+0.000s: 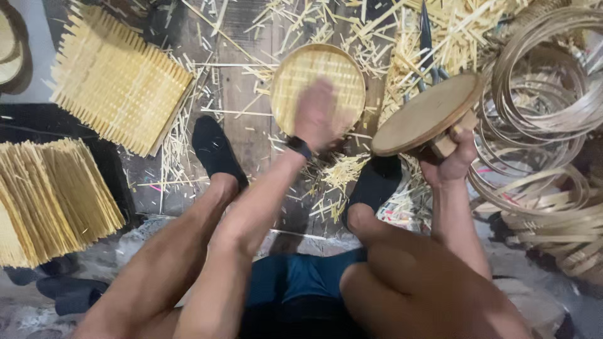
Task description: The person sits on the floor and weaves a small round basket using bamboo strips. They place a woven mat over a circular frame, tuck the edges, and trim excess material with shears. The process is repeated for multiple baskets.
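Note:
My left hand (pixel 316 114) is blurred and rests on the near rim of a small round woven bamboo tray (pixel 318 70) lying on the wooden floor; its fingers seem closed on the rim. A dark watch sits on that wrist. My right hand (pixel 453 152) grips the block handle of a round wooden disc (pixel 424 113), held tilted above the floor to the right of the tray. My feet in black socks (pixel 215 148) flank the spot below the tray.
Square woven bamboo mats (pixel 119 78) lie at upper left, another mat (pixel 53 198) at left. Coiled bamboo hoops (pixel 543 88) pile at right. Dark shears (pixel 427 44) and many cut bamboo slivers (pixel 342 171) litter the floor.

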